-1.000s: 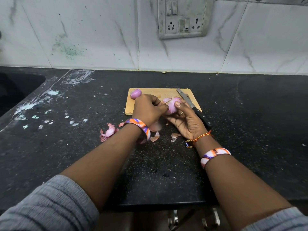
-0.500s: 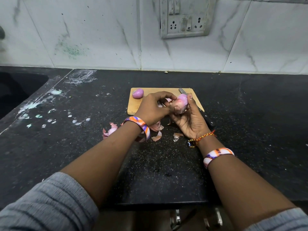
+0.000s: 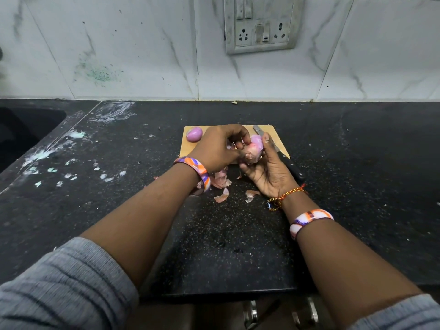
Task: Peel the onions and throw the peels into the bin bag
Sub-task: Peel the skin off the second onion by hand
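A pink, partly peeled onion [image 3: 255,148] is held just above the front edge of a wooden cutting board [image 3: 268,132]. My right hand [image 3: 271,173] cups it from below and the side. My left hand [image 3: 216,148] pinches at the onion's skin with its fingertips. A second, fully peeled purple onion [image 3: 194,134] lies on the board's far left corner. Loose peels [image 3: 221,184] are scattered on the black counter in front of the board, partly under my left wrist. No bin bag is in view.
A black-handled knife [image 3: 285,160] lies along the board's right side, partly behind my right hand. A dark sink [image 3: 21,132] sits at the far left. White smears [image 3: 71,163] spot the counter left of the board. A socket panel [image 3: 260,25] is on the tiled wall.
The onion has been lifted and turned in my right hand, and my left fingers have shifted onto its skin. Both hands moved slightly up and right.
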`<action>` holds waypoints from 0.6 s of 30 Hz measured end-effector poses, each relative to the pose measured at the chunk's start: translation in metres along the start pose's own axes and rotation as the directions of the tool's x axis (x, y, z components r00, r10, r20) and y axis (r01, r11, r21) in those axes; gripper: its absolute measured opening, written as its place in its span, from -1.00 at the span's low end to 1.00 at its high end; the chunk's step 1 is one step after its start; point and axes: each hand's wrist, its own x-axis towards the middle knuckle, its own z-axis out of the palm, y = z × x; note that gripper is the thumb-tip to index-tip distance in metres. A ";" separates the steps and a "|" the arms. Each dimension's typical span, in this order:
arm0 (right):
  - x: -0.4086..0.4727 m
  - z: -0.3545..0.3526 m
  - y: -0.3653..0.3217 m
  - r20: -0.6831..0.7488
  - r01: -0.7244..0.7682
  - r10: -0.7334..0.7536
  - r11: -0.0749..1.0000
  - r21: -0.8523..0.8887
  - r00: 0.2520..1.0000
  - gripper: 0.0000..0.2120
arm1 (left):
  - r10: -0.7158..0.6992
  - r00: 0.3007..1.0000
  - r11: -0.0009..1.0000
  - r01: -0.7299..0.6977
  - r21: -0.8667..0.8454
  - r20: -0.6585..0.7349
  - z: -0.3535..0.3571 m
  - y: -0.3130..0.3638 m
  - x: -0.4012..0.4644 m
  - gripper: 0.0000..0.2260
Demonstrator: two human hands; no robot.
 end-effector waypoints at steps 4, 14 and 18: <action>0.002 -0.002 0.000 0.000 -0.004 0.004 1.000 -0.009 1.000 -0.59 | -0.006 0.998 0.993 -0.002 0.120 0.068 -0.003 0.004 0.003 -0.91; 0.004 -0.003 0.002 0.037 0.007 -0.008 1.000 0.013 0.999 -0.40 | -0.005 0.999 0.998 0.007 0.059 -0.044 0.009 0.002 -0.009 -0.79; 0.005 -0.005 0.003 0.052 0.014 -0.015 1.000 0.003 0.999 -0.30 | -0.004 0.999 0.995 0.008 0.095 -0.042 0.007 0.004 -0.007 -0.80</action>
